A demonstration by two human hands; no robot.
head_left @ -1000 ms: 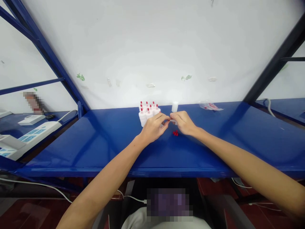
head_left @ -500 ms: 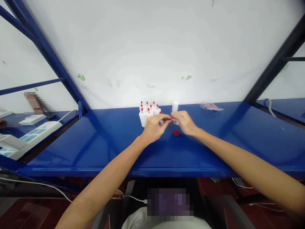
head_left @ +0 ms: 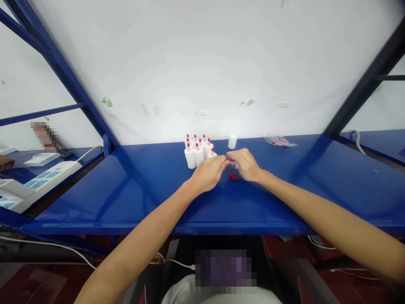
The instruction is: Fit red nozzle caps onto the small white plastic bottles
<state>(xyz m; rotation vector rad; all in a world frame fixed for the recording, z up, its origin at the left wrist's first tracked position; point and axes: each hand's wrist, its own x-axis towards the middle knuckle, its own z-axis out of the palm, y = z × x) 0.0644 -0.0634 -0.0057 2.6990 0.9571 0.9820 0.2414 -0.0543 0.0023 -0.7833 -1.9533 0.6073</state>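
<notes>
My right hand (head_left: 246, 164) is closed round a small translucent white piece (head_left: 234, 164), part of which shows below its fingers. The fingers of my left hand (head_left: 209, 172) are pinched together at the left end of that piece; whatever lies between them is hidden. Several white bottles with red tips (head_left: 198, 154) stand grouped behind and left of my left hand. A few small red caps (head_left: 233, 176) lie on the blue table just below my right hand. Behind my hands stands a white cylindrical container (head_left: 232, 141).
A clear plastic bag with red pieces (head_left: 281, 141) lies at the back right of the blue table (head_left: 133, 185). At the left are a white power strip (head_left: 47, 185), a white box (head_left: 42, 159) and another person's hand (head_left: 6, 163). Blue frame posts flank the table.
My left hand has turned over, its fingers now more curled and its back covering the fingertips. My right hand has barely moved. At the far left, the other person's hand reaches further into view.
</notes>
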